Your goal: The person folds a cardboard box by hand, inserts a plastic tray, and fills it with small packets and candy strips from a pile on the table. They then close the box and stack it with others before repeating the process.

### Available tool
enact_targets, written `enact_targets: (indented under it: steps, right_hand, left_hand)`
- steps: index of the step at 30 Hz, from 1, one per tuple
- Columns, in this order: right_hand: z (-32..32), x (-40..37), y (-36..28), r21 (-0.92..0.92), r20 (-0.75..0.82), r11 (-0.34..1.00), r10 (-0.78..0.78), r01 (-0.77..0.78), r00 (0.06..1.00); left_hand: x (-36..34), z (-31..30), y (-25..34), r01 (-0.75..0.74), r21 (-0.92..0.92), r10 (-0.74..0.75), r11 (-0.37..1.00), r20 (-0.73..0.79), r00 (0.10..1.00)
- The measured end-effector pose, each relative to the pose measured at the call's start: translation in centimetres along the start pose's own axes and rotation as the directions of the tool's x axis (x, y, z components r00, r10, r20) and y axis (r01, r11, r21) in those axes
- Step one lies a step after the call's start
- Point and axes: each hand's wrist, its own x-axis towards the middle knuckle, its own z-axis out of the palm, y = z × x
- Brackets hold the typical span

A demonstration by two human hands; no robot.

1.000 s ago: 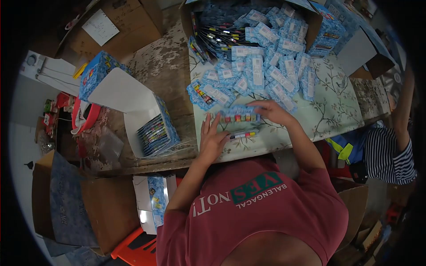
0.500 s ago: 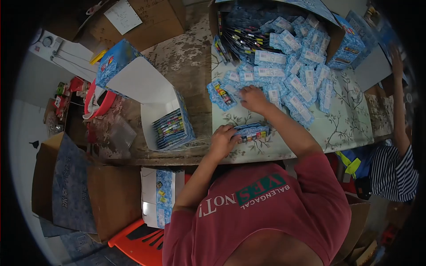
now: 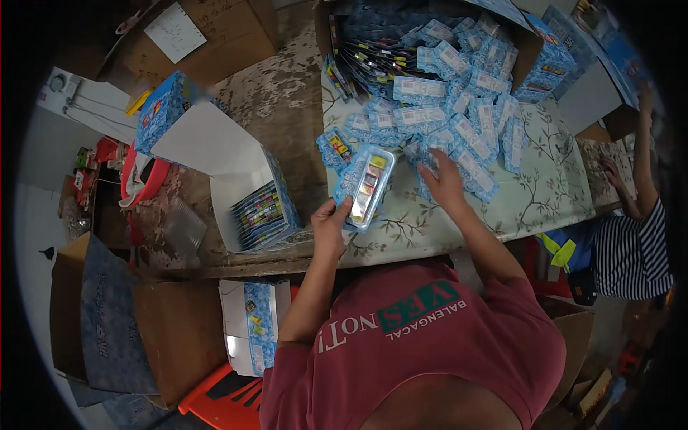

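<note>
My left hand (image 3: 331, 223) is closed on the lower end of a blue blister pack (image 3: 370, 188), tilted upright with its clear plastic front showing small coloured pieces. More blue card edge shows behind it. My right hand (image 3: 446, 185) has its thumb and fingers apart, fingertips at the near edge of a heap of similar packs (image 3: 421, 116), most lying with their white label side up. One pack (image 3: 334, 147) left of the heap lies face up. To the left, an open display box (image 3: 222, 215) holds a row of packs standing on edge.
A large open carton (image 3: 539, 57) lies behind the heap with more packs inside. Brown cartons stand at the back left (image 3: 215, 36) and lower left (image 3: 179, 330). An orange chair (image 3: 222, 394) is below the table. At the right, another person's arm (image 3: 645, 158) reaches over the table.
My left hand has raised the pack from the tabletop and turned its clear front into view. My right hand has moved right along the heap's near edge. The view has shifted slightly.
</note>
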Motion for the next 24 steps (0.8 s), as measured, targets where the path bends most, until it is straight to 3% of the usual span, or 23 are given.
enact_targets:
  steps: [1, 2, 3, 5, 6, 8, 10, 11, 13, 14, 18, 20, 22, 24]
  right_hand:
    - [-0.7, 0.2, 0.3, -0.393, -0.061, 0.905, -0.203, 0.164, 0.977]
    - [-1.3, 0.3, 0.7, -0.722, -0.031, 0.641, -0.407, 0.262, 0.913]
    - [-1.5, 0.2, 1.4, -0.706, -0.01, 0.647, -0.415, 0.288, 0.91]
    - [-0.8, -0.3, 3.2, -0.741, 0.099, 0.599, -0.351, 0.304, 0.931]
    - [-1.2, 0.1, 3.5, -0.735, 0.091, 0.583, -0.422, 0.347, 0.902]
    - [-1.8, 1.2, 2.1, -0.718, 0.094, 0.566, -0.497, 0.404, 0.863]
    - [-3.0, 1.4, 0.3, -0.591, -0.004, 0.799, -0.138, 0.109, 0.99]
    - [-3.2, 1.7, 0.9, -0.599, -0.019, 0.795, -0.127, 0.09, 0.992]
    - [-3.4, 3.4, 3.3, -0.715, 0.016, 0.646, -0.365, 0.265, 0.931]
    - [-3.6, 4.0, 4.4, -0.676, 0.007, 0.65, -0.466, 0.348, 0.885]
    - [-3.6, 2.1, 1.5, -0.624, 0.005, 0.75, -0.279, 0.222, 0.96]
    - [-2.5, 1.3, 2.0, -0.772, 0.125, 0.508, -0.47, 0.383, 0.874]
    - [-1.5, 0.9, 2.5, -0.803, 0.124, 0.468, -0.473, 0.368, 0.872]
    - [-1.7, 1.2, 2.9, -0.829, 0.127, 0.425, -0.489, 0.363, 0.863]
  left_hand:
    - [0.0, -0.5, 0.4, -0.157, 0.292, 0.152, 0.943, 0.04, 0.988]
    - [0.1, -1.0, 1.0, -0.356, 0.518, 0.31, 0.778, 0.176, 0.934]
    - [0.1, -1.0, 1.6, -0.35, 0.531, 0.322, 0.771, 0.15, 0.935]
    - [-0.4, -1.1, 2.5, -0.65, 0.72, 0.385, 0.242, 0.544, 0.745]
    - [-0.6, -1.4, 2.3, -0.619, 0.751, 0.399, 0.228, 0.508, 0.763]
    - [-0.4, -1.8, 1.6, -0.667, 0.726, 0.179, 0.168, 0.643, 0.745]
    - [-0.5, -2.1, 1.6, -0.623, 0.749, 0.18, 0.225, 0.597, 0.782]
    - [-0.4, -1.7, 1.2, -0.592, 0.752, 0.17, 0.29, 0.568, 0.805]
    - [-0.1, -1.4, 0.7, -0.653, 0.709, 0.214, 0.267, 0.617, 0.757]
    - [0.3, -1.3, 0.6, -0.699, 0.677, 0.271, 0.23, 0.646, 0.714]
    - [0.9, -0.3, -0.1, -0.747, 0.638, 0.263, 0.184, 0.701, 0.663]
    - [1.7, 0.9, 0.4, -0.647, 0.738, 0.182, 0.194, 0.621, 0.763]
    - [4.7, 1.2, -0.6, -0.626, 0.766, 0.19, 0.146, 0.599, 0.778]
    - [7.4, 1.4, -0.3, -0.335, 0.822, -0.163, 0.46, 0.449, 0.878]
